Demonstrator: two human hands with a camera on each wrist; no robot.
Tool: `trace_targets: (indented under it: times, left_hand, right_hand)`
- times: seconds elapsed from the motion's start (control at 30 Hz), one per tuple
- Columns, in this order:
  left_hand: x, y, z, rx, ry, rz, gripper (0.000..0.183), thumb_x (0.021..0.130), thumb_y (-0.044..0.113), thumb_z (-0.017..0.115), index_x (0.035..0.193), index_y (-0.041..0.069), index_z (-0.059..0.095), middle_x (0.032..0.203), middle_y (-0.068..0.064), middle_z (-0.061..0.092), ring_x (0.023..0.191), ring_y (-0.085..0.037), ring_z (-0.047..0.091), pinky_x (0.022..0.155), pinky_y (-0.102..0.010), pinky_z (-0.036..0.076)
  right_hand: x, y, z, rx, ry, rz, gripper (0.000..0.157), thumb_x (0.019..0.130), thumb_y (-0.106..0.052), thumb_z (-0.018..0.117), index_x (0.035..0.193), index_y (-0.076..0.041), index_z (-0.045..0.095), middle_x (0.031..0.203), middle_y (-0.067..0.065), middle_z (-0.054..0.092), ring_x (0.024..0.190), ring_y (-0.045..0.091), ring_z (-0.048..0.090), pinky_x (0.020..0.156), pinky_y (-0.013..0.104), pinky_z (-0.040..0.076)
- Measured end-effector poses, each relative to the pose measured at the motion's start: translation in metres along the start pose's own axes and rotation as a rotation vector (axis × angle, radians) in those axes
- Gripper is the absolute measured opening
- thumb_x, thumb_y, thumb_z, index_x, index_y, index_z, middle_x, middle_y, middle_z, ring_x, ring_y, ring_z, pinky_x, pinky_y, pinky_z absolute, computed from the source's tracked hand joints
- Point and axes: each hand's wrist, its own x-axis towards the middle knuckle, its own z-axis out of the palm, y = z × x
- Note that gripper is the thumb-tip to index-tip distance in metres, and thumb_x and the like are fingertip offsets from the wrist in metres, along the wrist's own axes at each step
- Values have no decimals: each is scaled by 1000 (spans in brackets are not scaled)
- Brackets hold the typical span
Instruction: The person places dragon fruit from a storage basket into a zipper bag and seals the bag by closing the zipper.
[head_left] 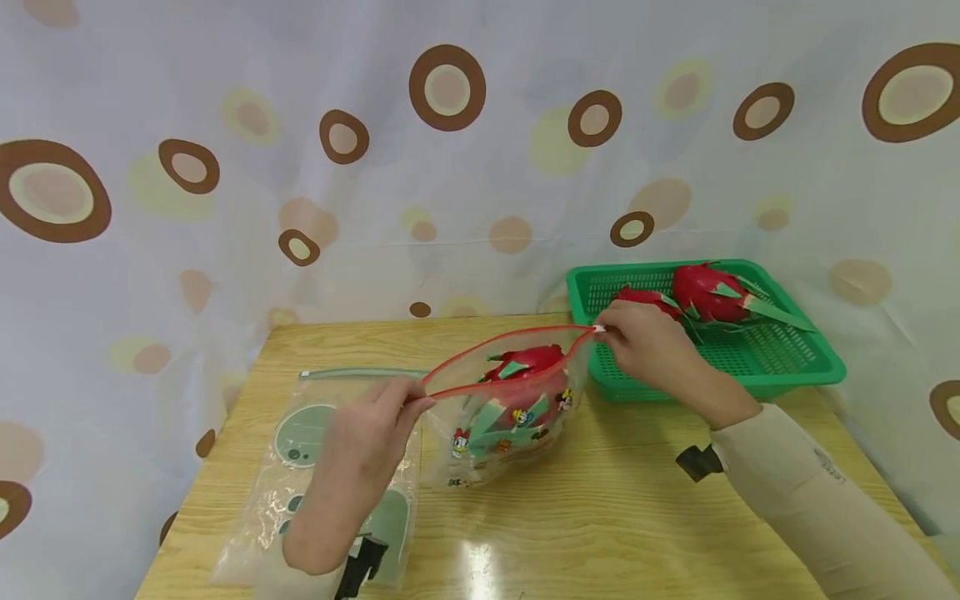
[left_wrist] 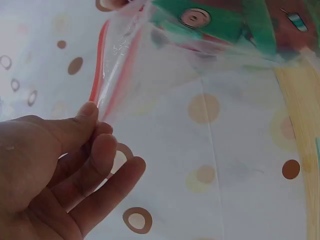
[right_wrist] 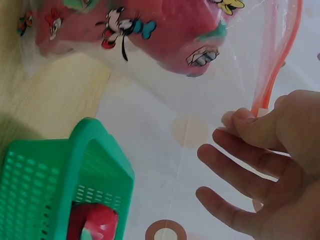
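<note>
A clear zip bag [head_left: 450, 454] with a red zip edge and cartoon prints hangs between both hands, its mouth parted. Inside it lies a dragon fruit [head_left: 528, 360], red with green scales. My left hand [head_left: 371, 458] pinches the left end of the red edge between thumb and forefinger; the left wrist view shows the other fingers [left_wrist: 112, 192] loosely bent. At the opposite end, by the white slider [head_left: 598, 328], my right hand [head_left: 648, 350] pinches the edge. In the right wrist view its remaining fingers [right_wrist: 235, 170] spread away from the bag.
A green basket [head_left: 795, 379] at the back right holds a large dragon fruit [head_left: 708, 292] and another dragon fruit [head_left: 637, 296] partly behind my right hand. Another clear zip bag [head_left: 255, 500] with green prints lies flat on the wooden table [head_left: 600, 533] at left. A patterned cloth [head_left: 487, 167] hangs behind.
</note>
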Motion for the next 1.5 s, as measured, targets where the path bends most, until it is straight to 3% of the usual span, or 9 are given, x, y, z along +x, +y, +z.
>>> trace_targets:
  times: [0.23, 0.47, 0.7, 0.9, 1.07, 1.17, 1.33, 1.5]
  left_hand:
    - [-1, -24, 2, -3, 14, -7, 17, 81, 9, 79, 89, 5, 64, 71, -2, 66, 52, -9, 47, 47, -22, 41]
    - [-1, -35, 6, -14, -79, -80, 23, 84, 11, 77, 99, 5, 61, 73, -2, 66, 53, -9, 51, 47, -21, 41]
    - [-1, -43, 10, -4, -55, 28, 9, 83, 12, 77, 88, 8, 71, 77, -2, 72, 62, -14, 66, 55, -27, 54]
    - [-2, -44, 11, 31, -27, 29, 8, 83, 13, 78, 87, 9, 72, 78, -3, 73, 65, -16, 69, 55, -28, 56]
    - [-5, -46, 15, 55, -12, 39, 7, 85, 13, 76, 88, 10, 71, 81, -3, 72, 70, -19, 69, 57, -31, 57]
    - [-8, -48, 19, 71, -12, 50, 9, 84, 12, 77, 88, 10, 71, 82, -3, 71, 73, -19, 69, 57, -31, 57]
    - [-15, -51, 25, 82, -40, 37, 9, 84, 12, 77, 89, 10, 71, 84, -3, 71, 75, -19, 70, 58, -30, 58]
    - [-19, -52, 30, 72, -52, 1, 12, 83, 10, 78, 93, 10, 71, 85, -3, 72, 76, -19, 70, 58, -30, 58]
  right_hand:
    - [-19, -1, -4, 88, 49, -68, 3, 84, -4, 76, 85, -5, 73, 78, 0, 67, 70, 13, 57, 66, 34, 51]
    - [-33, 0, -8, 151, 41, -61, 7, 83, -2, 76, 83, -9, 72, 77, -3, 67, 67, 8, 53, 63, 28, 48]
    - [-41, 5, -13, 202, -24, 26, 4, 86, -9, 75, 83, -11, 72, 82, -4, 69, 71, 10, 55, 63, 24, 50]
    - [-48, 4, -19, 242, -44, 51, 6, 88, -10, 74, 86, -16, 73, 82, -6, 69, 66, 5, 50, 56, 22, 44]
    - [-52, 4, -13, 213, 48, -5, 13, 85, -4, 75, 88, -16, 75, 86, -5, 71, 70, 4, 55, 58, 21, 48]
    - [-54, 4, -5, 164, 147, -58, 17, 80, 0, 77, 92, -12, 77, 90, -3, 75, 76, 6, 62, 63, 17, 51]
    - [-59, 1, 9, 111, 310, -136, 24, 74, 7, 80, 96, -3, 78, 88, 7, 77, 72, 15, 71, 60, 10, 46]
    - [-61, -1, 16, 91, 375, -174, 30, 72, 9, 80, 99, -3, 77, 91, 7, 78, 77, 21, 75, 66, 11, 52]
